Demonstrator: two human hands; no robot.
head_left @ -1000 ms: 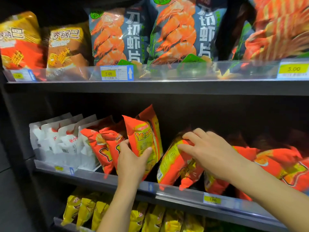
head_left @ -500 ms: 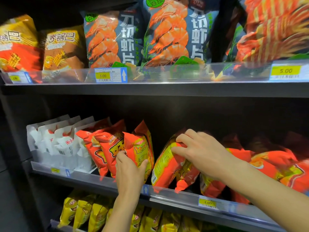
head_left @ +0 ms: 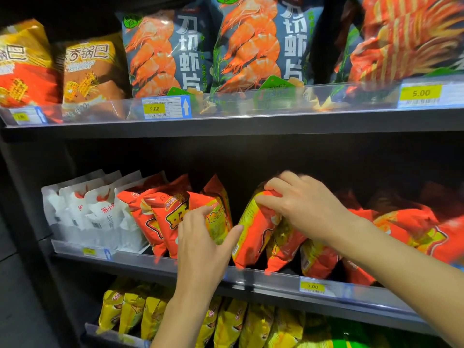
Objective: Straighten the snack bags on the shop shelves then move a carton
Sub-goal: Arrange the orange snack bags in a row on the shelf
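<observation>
Red-and-yellow snack bags fill the middle shelf [head_left: 140, 259]. My left hand [head_left: 200, 244] is spread in front of an upright red-and-yellow bag [head_left: 219, 212]; its forefinger touches that bag and its thumb reaches right to the leaning bag [head_left: 253, 237]. My right hand [head_left: 301, 204] grips the top edge of this leaning bag, fingers curled over it. More red bags [head_left: 411, 229] lie slumped to the right, behind my right forearm. A group of red bags [head_left: 158, 222] stands to the left of my left hand. I see no carton.
White snack bags [head_left: 95, 212] stand at the left end of the middle shelf. Large prawn-cracker bags [head_left: 163, 54] and orange bags [head_left: 85, 71] line the upper shelf. Yellow bags [head_left: 130, 310] fill the lower shelf. A clear rail with a price tag [head_left: 312, 287] fronts the middle shelf.
My left hand has let go of the upright bag, now standing among the left group, and spread its fingers. My right hand keeps its hold on the leaning bag's top.
</observation>
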